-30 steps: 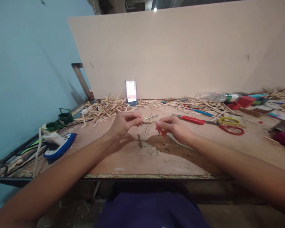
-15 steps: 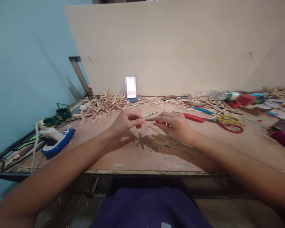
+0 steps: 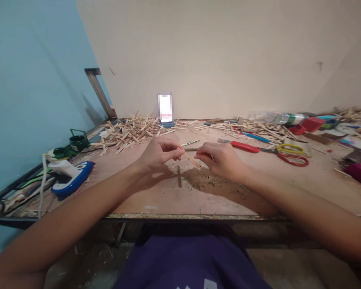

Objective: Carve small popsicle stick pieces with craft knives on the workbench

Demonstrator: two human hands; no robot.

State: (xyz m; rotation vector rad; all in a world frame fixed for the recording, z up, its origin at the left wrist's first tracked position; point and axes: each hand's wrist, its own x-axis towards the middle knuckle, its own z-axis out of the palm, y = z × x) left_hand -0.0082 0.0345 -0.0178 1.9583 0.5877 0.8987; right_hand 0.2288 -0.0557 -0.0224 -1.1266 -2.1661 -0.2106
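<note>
My left hand (image 3: 167, 152) is closed in a pinch, with thin wooden sticks (image 3: 193, 161) at its fingertips. One pale stick slants down and right from the thumb. A greyish stick (image 3: 191, 149) spans the gap between the two hands. My right hand (image 3: 221, 157) is pinched just right of these sticks; what its fingertips hold is hidden. A striped pencil (image 3: 190, 143) lies on the table behind the hands. Beneath them, a cross-like shadow falls on the wooden tabletop (image 3: 156, 200), beside dark green crumbs (image 3: 209, 184).
Loose wooden sticks (image 3: 132, 134) pile up at the back left, near a lit phone (image 3: 166, 108). To the right lie a red-handled cutter (image 3: 245, 147), scissors (image 3: 291, 154) and a blue pen (image 3: 255, 137). A blue-and-white power strip (image 3: 74, 180) sits at left, by a green holder (image 3: 79, 141).
The sticks between my hands have turned, and their shadow went from several spokes to a cross. My right fingertips have shifted slightly away from my left ones. The view has tilted slightly.
</note>
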